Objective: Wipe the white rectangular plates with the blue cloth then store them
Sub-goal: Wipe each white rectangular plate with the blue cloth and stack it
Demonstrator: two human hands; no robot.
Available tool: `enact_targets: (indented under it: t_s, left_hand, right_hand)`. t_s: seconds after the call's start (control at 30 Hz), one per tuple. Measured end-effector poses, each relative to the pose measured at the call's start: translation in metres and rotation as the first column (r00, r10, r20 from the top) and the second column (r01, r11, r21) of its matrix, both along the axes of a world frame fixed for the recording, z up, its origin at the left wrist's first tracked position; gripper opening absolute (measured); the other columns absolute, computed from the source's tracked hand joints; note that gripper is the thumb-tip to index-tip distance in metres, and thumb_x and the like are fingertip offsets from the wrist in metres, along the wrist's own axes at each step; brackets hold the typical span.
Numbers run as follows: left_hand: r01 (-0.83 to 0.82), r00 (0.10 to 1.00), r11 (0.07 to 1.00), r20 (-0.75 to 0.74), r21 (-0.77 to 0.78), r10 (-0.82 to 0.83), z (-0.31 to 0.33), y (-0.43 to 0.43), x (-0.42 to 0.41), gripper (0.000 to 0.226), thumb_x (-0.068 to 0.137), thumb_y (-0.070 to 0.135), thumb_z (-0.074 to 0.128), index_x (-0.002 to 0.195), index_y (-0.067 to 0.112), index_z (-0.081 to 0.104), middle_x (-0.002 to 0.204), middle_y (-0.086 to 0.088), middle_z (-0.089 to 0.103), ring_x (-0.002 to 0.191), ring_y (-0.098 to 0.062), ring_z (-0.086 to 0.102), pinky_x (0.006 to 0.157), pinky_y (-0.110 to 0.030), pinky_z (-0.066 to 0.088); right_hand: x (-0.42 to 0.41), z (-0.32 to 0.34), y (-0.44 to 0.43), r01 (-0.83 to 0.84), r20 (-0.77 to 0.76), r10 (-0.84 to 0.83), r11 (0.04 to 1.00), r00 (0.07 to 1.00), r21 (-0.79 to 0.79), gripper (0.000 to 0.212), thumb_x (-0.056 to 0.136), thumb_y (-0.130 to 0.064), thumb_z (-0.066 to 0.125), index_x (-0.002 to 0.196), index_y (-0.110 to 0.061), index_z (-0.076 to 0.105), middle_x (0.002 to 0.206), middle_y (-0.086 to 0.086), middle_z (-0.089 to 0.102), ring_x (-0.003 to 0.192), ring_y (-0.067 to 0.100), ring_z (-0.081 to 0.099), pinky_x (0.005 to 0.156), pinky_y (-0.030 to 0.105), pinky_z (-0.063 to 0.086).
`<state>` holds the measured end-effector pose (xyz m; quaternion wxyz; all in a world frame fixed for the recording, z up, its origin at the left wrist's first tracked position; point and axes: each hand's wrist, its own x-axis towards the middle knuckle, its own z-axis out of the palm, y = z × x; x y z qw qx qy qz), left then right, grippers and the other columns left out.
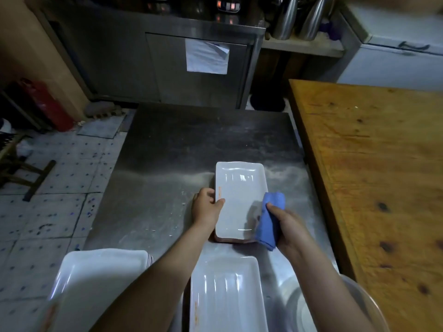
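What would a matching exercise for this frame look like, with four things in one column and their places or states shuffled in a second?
Column one:
1. blue cloth
2. plate being wiped
3. wooden table
4. red cylinder

Column two:
A. on the floor at the left
B. gripped in the right hand
C. right of the steel counter
D. held at its edge by the left hand

Pairs: 1-B, 2-D, 3-C, 4-A

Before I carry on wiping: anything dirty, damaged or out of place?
Orange smears mark the left rim of the held plate, by the left hand; the nearer plate has similar ones. The right hand holds the blue cloth at the opposite edge.
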<state>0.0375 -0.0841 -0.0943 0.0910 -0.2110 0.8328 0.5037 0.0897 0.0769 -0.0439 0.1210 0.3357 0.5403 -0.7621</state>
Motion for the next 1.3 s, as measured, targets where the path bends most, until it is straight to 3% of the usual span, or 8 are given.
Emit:
enact_targets:
  t_s: [0.17, 0.27, 0.43, 0.67, 0.73, 0.83, 1.07, 1.3]
  left_hand:
    - [0.042, 0.997, 0.986, -0.063, -0.161, -0.053, 0.011, -0.001, 0.002, 0.011, 0.085, 0.013, 0.059, 0.093, 0.008, 0.065, 0.106, -0.006, 0.055, 0.087, -0.024, 0.057, 0.069, -0.023, 0.035]
    - [-0.013, 0.990, 0.987, -0.141, -0.158, -0.010, 0.019, 0.000, 0.004, 0.010, 0.087, 0.012, 0.054, 0.090, 0.009, 0.063, 0.102, -0.006, 0.054, 0.081, -0.022, 0.052, 0.068, -0.024, 0.033]
    - [0.022, 0.990, 0.999, -0.139, 0.042, -0.016, 0.040, 0.003, 0.008, 0.009, 0.095, 0.021, 0.045, 0.101, 0.022, 0.051, 0.080, 0.007, 0.057, 0.068, -0.013, 0.052, 0.055, -0.026, 0.038]
    - [-0.074, 0.994, 0.987, -0.073, 0.140, 0.085, 0.059, 0.009, 0.023, 0.021, 0.097, 0.022, 0.044, 0.117, 0.016, 0.047, 0.096, 0.003, 0.052, 0.076, -0.015, 0.050, 0.060, -0.027, 0.039]
    - [-0.128, 0.988, 0.972, -0.057, 0.195, 0.142, 0.065, 0.008, 0.036, 0.025, 0.096, 0.023, 0.046, 0.119, 0.014, 0.048, 0.102, 0.000, 0.053, 0.085, -0.019, 0.051, 0.067, -0.028, 0.040]
    - [-0.158, 0.981, 0.939, -0.056, 0.306, 0.183, 0.076, 0.008, 0.060, 0.027, 0.095, 0.025, 0.052, 0.115, 0.009, 0.055, 0.098, -0.002, 0.059, 0.084, -0.020, 0.056, 0.061, -0.027, 0.042]
    - [-0.141, 0.985, 0.775, 0.006, 0.616, 0.174, 0.109, 0.017, 0.137, 0.025, 0.098, 0.029, 0.045, 0.111, 0.014, 0.061, 0.096, -0.003, 0.070, 0.085, -0.023, 0.067, 0.072, -0.034, 0.054]
    - [-0.175, 0.978, 0.639, 0.056, 0.749, 0.202, 0.133, 0.034, 0.208, 0.032, 0.097, 0.040, 0.042, 0.117, 0.022, 0.058, 0.109, -0.010, 0.069, 0.091, -0.028, 0.068, 0.068, -0.034, 0.054]
  right_hand:
    - [0.004, 0.001, -0.002, 0.049, 0.015, -0.050, 0.998, 0.999, 0.050, 0.007, 0.090, -0.012, 0.060, 0.092, -0.006, 0.060, 0.081, 0.011, 0.065, 0.070, 0.024, 0.061, 0.063, 0.035, 0.050]
    - [0.008, 0.006, 0.000, 0.021, -0.052, -0.017, 0.996, 0.998, 0.087, 0.005, 0.090, -0.015, 0.061, 0.092, -0.010, 0.060, 0.083, 0.008, 0.067, 0.073, 0.021, 0.062, 0.064, 0.033, 0.050]
    - [0.017, 0.012, 0.005, -0.016, -0.088, 0.030, 0.987, 0.996, 0.157, 0.010, 0.087, -0.017, 0.064, 0.092, -0.009, 0.062, 0.085, 0.007, 0.069, 0.075, 0.019, 0.064, 0.069, 0.032, 0.051]
    - [0.040, 0.033, 0.027, 0.050, -0.078, -0.036, 0.983, 0.996, 0.175, 0.016, 0.088, -0.016, 0.064, 0.099, -0.004, 0.064, 0.091, 0.011, 0.068, 0.081, 0.024, 0.062, 0.078, 0.039, 0.049]
    - [0.049, 0.048, 0.033, 0.044, -0.111, -0.024, 0.983, 0.993, 0.177, 0.011, 0.090, -0.014, 0.061, 0.095, -0.004, 0.063, 0.086, 0.012, 0.065, 0.077, 0.022, 0.061, 0.074, 0.038, 0.049]
    - [0.064, 0.073, 0.038, 0.027, -0.173, 0.000, 0.988, 0.985, 0.155, 0.009, 0.092, -0.014, 0.058, 0.086, -0.007, 0.061, 0.077, 0.006, 0.064, 0.070, 0.017, 0.060, 0.061, 0.030, 0.049]
    - [0.106, 0.116, 0.043, -0.078, -0.282, 0.152, 0.963, 0.947, 0.258, 0.013, 0.089, -0.021, 0.062, 0.081, -0.011, 0.063, 0.074, 0.003, 0.061, 0.073, 0.019, 0.057, 0.061, 0.030, 0.043]
    - [0.150, 0.146, 0.011, -0.364, -0.286, 0.444, 0.884, 0.849, 0.294, 0.018, 0.087, -0.013, 0.065, 0.104, -0.014, 0.059, 0.082, 0.003, 0.067, 0.074, 0.013, 0.062, 0.067, 0.027, 0.049]
